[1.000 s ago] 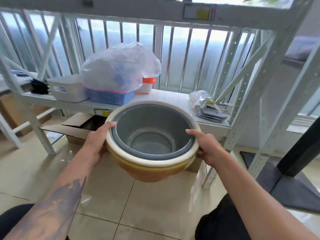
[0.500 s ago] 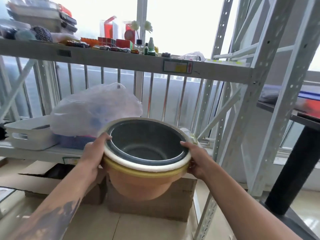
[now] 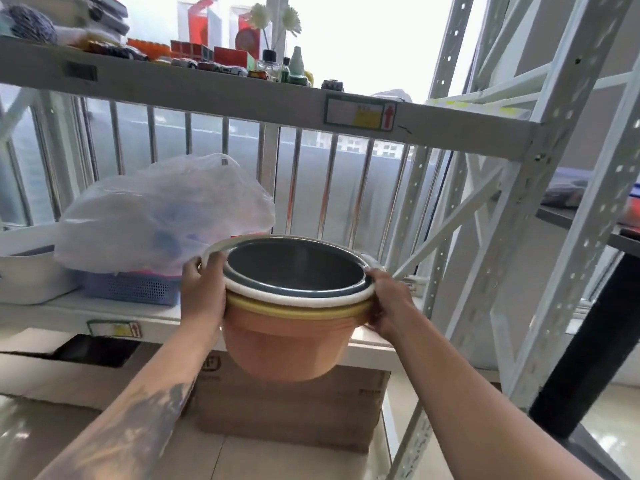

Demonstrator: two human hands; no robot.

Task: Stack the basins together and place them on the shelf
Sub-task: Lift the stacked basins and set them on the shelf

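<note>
I hold a stack of nested basins [image 3: 287,344] in the air: an orange one outside, then yellow and white rims, and a grey one innermost. My left hand [image 3: 201,296] grips the stack's left rim, thumb over the top. My right hand [image 3: 389,304] grips the right rim. The stack hangs upright in front of the white metal shelf's lower board [image 3: 69,315], its bottom a little below board level. The upper board [image 3: 207,95] runs above.
On the lower board stand a blue basket [image 3: 131,289] under a clear plastic bag [image 3: 162,216] and a white bin [image 3: 27,275] at the left. Cardboard boxes [image 3: 291,414] sit on the floor beneath. The upper board carries toys and bottles. A perforated upright [image 3: 568,216] rises at the right.
The stack has risen from floor level up to the lower board's height and moved closer to the shelf. My view has tilted upward, bringing the upper board into sight. Both hands keep their grip.
</note>
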